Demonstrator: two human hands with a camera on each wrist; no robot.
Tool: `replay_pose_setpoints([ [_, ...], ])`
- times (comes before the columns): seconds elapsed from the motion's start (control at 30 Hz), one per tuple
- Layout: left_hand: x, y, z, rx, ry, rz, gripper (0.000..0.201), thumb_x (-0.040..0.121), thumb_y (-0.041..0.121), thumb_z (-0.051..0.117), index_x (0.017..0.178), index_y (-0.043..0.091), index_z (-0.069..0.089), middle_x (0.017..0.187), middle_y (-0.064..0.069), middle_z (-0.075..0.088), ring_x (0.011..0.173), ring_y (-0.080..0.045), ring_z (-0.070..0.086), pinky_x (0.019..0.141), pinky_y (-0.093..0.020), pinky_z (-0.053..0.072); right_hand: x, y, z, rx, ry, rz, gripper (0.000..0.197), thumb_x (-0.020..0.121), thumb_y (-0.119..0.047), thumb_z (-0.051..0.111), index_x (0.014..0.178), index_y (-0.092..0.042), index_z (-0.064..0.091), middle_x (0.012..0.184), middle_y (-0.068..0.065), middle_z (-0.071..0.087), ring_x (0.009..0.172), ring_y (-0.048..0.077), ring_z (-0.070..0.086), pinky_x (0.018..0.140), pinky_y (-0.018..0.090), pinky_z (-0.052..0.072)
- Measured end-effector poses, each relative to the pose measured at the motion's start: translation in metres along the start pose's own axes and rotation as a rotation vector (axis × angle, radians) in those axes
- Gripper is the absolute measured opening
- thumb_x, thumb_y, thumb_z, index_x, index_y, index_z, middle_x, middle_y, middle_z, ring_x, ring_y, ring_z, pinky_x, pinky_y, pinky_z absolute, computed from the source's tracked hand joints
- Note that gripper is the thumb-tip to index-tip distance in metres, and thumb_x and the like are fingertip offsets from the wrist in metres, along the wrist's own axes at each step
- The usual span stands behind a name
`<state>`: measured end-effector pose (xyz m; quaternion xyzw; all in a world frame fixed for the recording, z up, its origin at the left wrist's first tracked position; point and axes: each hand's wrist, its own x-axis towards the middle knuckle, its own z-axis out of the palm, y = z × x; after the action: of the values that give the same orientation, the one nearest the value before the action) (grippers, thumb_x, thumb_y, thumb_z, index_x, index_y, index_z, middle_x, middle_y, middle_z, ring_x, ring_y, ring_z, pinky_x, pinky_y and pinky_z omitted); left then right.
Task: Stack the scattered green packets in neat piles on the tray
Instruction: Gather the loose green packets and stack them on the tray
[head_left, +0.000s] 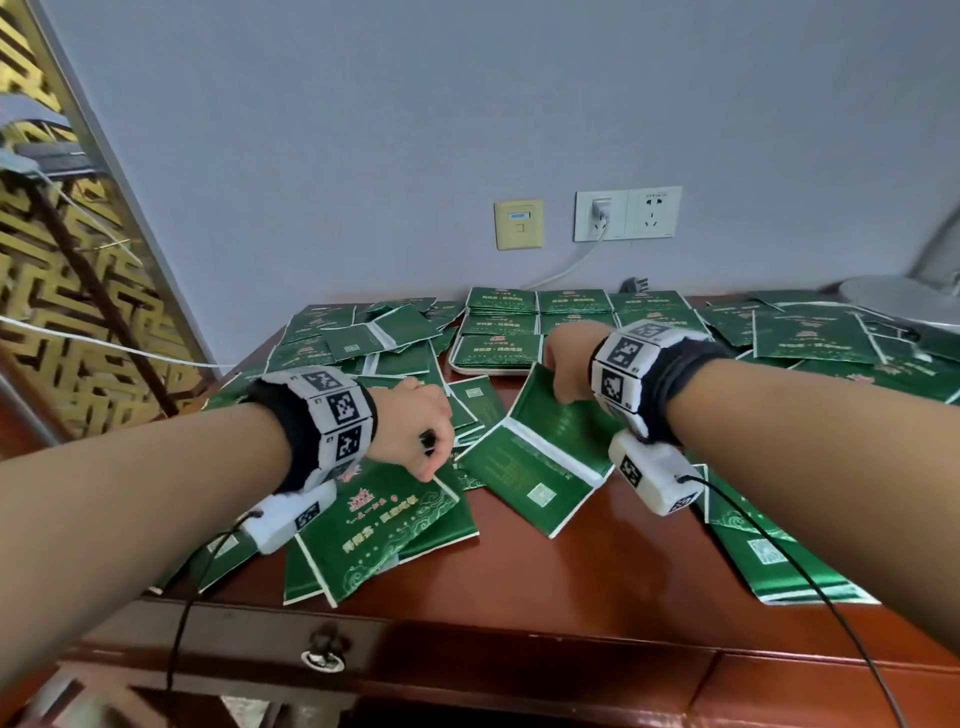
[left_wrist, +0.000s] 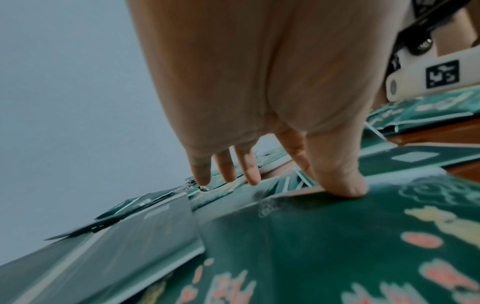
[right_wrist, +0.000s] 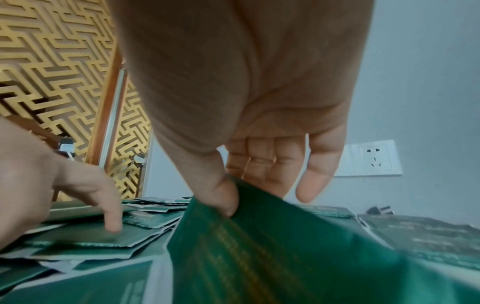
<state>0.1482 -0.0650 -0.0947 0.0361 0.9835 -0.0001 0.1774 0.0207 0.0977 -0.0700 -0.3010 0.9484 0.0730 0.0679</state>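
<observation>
Clearly light: each green packet looks thin, flat and nearly weightless, so I judge one hand can lift it with ease.
Stiffness: the lifted packet (head_left: 540, 452) bends along a pale seam, so it seems floppy rather than rigid.
Surface: glossy foil-like sheen; I expect packets to slide over one another and off a pile.
Where to hold: an edge or corner, pinched between thumb and fingers, seems the best place.
Right hand (head_left: 566, 364): thumb and fingers pinch the top edge of the lifted packet, raising it off the wooden table (head_left: 597, 577); the little finger hangs free.
Left hand (head_left: 415, 426): thumb presses on the top corner of a front-face packet (head_left: 384, 525) lying flat near the table's front; the other fingers reach downward, and whether any curl beneath the edge, I cannot tell.
Looks: deep green, white-edged, gold and pink print with cloud swirls on the front; a pale code square on the back.
Loose packets (head_left: 358, 338): scattered in overlapping heaps on the left, the right and before the person.
Tray (head_left: 483, 370): white-rimmed, at the back centre near the wall, already carrying neat rows of packets.
</observation>
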Motion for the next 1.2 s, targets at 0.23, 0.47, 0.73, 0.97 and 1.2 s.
replay_pose_setpoints([
  [0.23,0.016,0.025,-0.047,-0.132,-0.009,0.16,0.013,0.089,0.011,0.062,0.078,0.018,0.06,0.091,0.011,0.066,0.086,-0.009,0.065,0.078,-0.021,0.048,-0.006,0.004,-0.005,0.052,0.147,-0.115,0.027,0.077,-0.01,0.06,0.102,-0.01,0.071,0.103,0.01,0.07,0.089,0.024,0.066,0.08,0.035,0.057],
  [0.47,0.036,0.059,-0.026,0.046,0.001,0.191,0.016,0.084,0.023,0.07,0.096,0.018,0.06,0.094,0.014,0.051,0.085,-0.015,0.058,0.079,-0.035,0.049,-0.012,0.004,0.021,-0.17,-0.14,-0.163,0.057,0.073,-0.046,0.077,0.116,-0.011,0.065,0.108,0.0,0.069,0.097,0.019,0.064,0.085,0.03,0.052],
  [0.73,0.003,0.065,0.006,0.287,-0.036,-0.275,0.107,0.058,0.085,0.059,0.135,0.015,0.032,0.128,-0.009,0.04,0.118,-0.028,0.043,0.09,-0.045,0.045,0.004,0.015,0.029,-0.143,-0.12,-0.206,0.106,0.063,-0.05,0.082,0.147,-0.012,0.03,0.142,0.005,0.045,0.125,0.027,0.048,0.101,0.042,0.044],
  [0.97,-0.003,0.064,0.021,0.186,-0.144,-0.348,0.122,0.062,0.077,0.066,0.149,0.013,0.008,0.137,-0.014,0.04,0.127,-0.031,0.036,0.101,-0.045,0.041,0.007,0.005,0.032,-0.227,-0.167,-0.209,0.086,0.051,-0.063,0.08,0.119,-0.015,0.056,0.109,0.002,0.064,0.096,0.024,0.062,0.085,0.04,0.053],
  [1.2,-0.003,0.058,0.018,-0.095,0.14,-0.241,0.113,0.066,0.033,0.086,0.148,0.024,0.009,0.127,-0.006,0.056,0.107,-0.025,0.058,0.09,-0.044,0.051,-0.006,0.013,0.039,-0.069,-0.153,-0.167,0.083,0.065,-0.046,0.082,0.123,-0.009,0.036,0.116,0.007,0.054,0.096,0.023,0.057,0.082,0.033,0.049],
])
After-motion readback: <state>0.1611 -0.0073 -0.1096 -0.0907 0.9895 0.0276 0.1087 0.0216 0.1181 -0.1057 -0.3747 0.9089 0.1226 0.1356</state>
